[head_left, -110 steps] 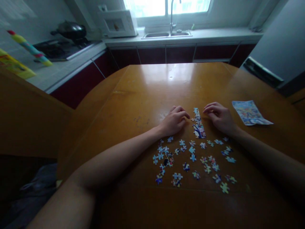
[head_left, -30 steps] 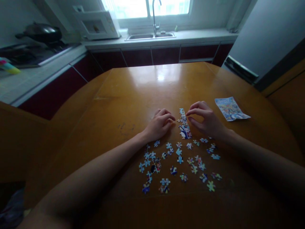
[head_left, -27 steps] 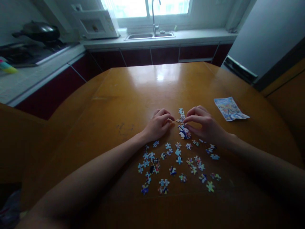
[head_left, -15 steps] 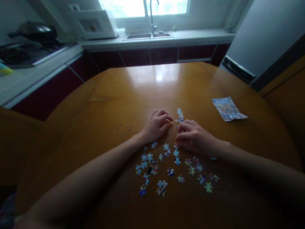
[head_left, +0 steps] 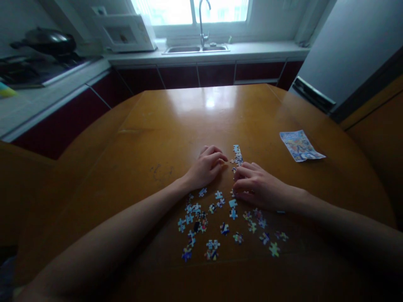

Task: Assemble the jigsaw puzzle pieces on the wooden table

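Observation:
A short strip of joined jigsaw pieces (head_left: 237, 154) lies on the wooden table (head_left: 176, 121), its near part hidden under my right hand. My left hand (head_left: 206, 167) rests on the table just left of the strip, fingers curled loosely, with nothing visible in them. My right hand (head_left: 255, 186) lies over the strip's lower end, fingers bent and pressed down on the pieces. Several loose coloured pieces (head_left: 220, 222) are scattered on the table in front of both hands.
A printed picture sheet (head_left: 300, 145) lies on the table to the right. Behind the table runs a kitchen counter with a sink and tap (head_left: 201, 42), a microwave (head_left: 126, 32) and a wok on a stove (head_left: 47, 42). A grey fridge (head_left: 343, 54) stands at right.
My right hand came down from beside the strip's top and moved left and nearer, now covering the strip's lower end. My left hand has stayed in place.

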Motion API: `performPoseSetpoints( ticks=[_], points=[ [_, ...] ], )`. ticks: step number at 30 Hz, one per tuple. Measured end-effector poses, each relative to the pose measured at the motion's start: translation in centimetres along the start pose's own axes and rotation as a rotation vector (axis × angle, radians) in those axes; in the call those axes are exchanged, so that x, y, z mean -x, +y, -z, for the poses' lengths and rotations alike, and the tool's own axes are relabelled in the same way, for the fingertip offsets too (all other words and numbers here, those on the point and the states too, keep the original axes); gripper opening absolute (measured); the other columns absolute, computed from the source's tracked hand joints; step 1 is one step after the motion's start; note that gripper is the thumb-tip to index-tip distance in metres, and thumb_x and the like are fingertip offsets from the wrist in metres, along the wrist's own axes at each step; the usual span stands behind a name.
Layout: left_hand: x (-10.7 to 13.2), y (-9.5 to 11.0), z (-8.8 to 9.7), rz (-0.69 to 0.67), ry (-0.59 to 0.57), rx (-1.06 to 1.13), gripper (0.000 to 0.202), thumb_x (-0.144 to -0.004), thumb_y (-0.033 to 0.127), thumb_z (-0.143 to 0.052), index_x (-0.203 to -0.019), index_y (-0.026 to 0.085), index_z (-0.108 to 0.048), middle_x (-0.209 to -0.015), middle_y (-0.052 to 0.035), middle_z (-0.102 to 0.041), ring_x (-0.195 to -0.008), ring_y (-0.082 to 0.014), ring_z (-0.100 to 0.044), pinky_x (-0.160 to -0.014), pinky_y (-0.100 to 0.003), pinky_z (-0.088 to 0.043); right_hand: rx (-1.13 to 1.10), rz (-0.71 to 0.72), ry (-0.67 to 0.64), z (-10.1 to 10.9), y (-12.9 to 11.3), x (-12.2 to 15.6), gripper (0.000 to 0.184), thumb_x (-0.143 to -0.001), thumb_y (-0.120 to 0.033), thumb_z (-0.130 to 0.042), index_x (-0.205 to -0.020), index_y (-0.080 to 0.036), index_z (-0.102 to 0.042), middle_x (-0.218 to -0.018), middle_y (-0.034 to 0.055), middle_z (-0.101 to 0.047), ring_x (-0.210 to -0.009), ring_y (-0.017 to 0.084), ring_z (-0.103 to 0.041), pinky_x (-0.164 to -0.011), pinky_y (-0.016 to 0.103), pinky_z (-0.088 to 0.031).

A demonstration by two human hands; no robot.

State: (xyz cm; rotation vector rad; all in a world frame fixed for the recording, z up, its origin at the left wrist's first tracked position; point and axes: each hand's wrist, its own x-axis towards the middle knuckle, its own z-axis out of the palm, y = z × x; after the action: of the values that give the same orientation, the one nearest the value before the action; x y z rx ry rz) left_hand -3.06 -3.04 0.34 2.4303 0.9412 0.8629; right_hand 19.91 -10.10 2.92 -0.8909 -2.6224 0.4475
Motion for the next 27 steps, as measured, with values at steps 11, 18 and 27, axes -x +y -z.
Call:
performPoseSetpoints(
  ticks=[11, 18, 27],
  points=[
    [-0.1, 0.2, 0.0, 0.004, -0.003, -0.001, 0.012, -0.093, 0.022, -0.059, -0.096, 0.022, -0.070, -0.101, -0.0060, -0.063, -0.103, -0.0230, -0.052, -0.097, -0.043, -0.045, -0.015, -0.032, 0.008, -0.1, -0.5, -0.1, 0.007, -0.092, -0.023, -0.064, -0.089, -0.024, -0.070, -0.101, 0.0066, -0.065, -0.103, 0.024, -0.054, -0.090, 0.042, -0.045],
    [-0.1, 0.2, 0.0, 0.002, 0.007, -0.008, 0.011, -0.093, 0.020, -0.060, -0.096, 0.021, -0.071, -0.101, -0.0058, -0.063, -0.102, -0.0227, -0.052, -0.095, -0.041, -0.045, -0.031, 0.017, 0.017, -0.3, -0.3, -0.3, 0.013, -0.095, -0.023, -0.060, -0.088, -0.022, -0.071, -0.100, 0.0066, -0.064, -0.097, 0.021, -0.054, -0.091, 0.039, -0.046],
    [0.0, 0.1, 0.0, -0.025, -0.038, -0.039, 0.013, -0.096, 0.025, -0.059, -0.102, 0.024, -0.070, -0.105, -0.0056, -0.062, -0.105, -0.0227, -0.050, -0.097, -0.041, -0.045, -0.101, -0.198, 0.399, 0.7, 4.3, -0.6, 0.006, -0.090, -0.027, -0.069, -0.092, -0.023, -0.073, -0.092, 0.0062, -0.064, -0.093, 0.023, -0.056, -0.083, 0.040, -0.048]
  ],
)
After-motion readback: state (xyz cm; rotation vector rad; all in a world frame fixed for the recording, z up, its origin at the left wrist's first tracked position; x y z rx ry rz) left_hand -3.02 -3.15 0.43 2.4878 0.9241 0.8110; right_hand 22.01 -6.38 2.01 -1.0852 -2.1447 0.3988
